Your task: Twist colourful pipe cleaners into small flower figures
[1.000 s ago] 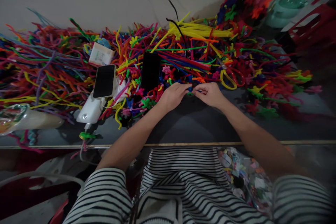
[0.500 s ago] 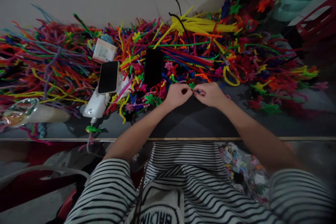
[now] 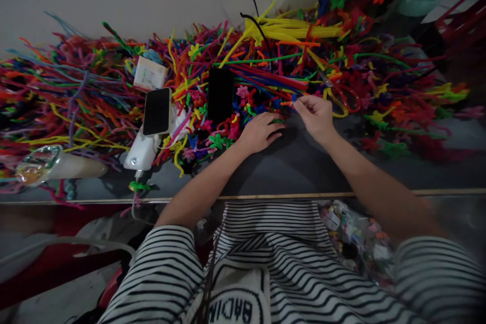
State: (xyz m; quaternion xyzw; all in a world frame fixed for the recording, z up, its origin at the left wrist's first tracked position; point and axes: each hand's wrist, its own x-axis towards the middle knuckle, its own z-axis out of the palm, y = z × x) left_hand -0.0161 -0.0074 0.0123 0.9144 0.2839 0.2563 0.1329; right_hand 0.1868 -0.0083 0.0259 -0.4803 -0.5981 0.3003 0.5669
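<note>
My right hand (image 3: 316, 114) is raised over the grey tabletop with thumb and fingers pinched. At its fingertips shows a small blue pipe cleaner piece (image 3: 294, 97); its exact shape is too small to make out. My left hand (image 3: 261, 132) lies at the front edge of the pile with its fingers apart, holding nothing I can see. A green pipe cleaner piece (image 3: 280, 121) shows by its fingertips. Beyond both hands spreads a heap of coloured pipe cleaners (image 3: 110, 96), some bent into flowers, such as a green flower (image 3: 217, 141).
Yellow-handled and red-handled scissors (image 3: 339, 104) lie right of my right hand. A black phone (image 3: 220, 95) rests on the pile. Farther left are another phone (image 3: 157, 111), a white power bank (image 3: 138, 153), a small box (image 3: 150, 73) and a drink cup (image 3: 76, 166) on its side.
My hands have moved apart. The right one has gone up and right with the blue pipe cleaner piece, while the left has opened from its pinch.
</note>
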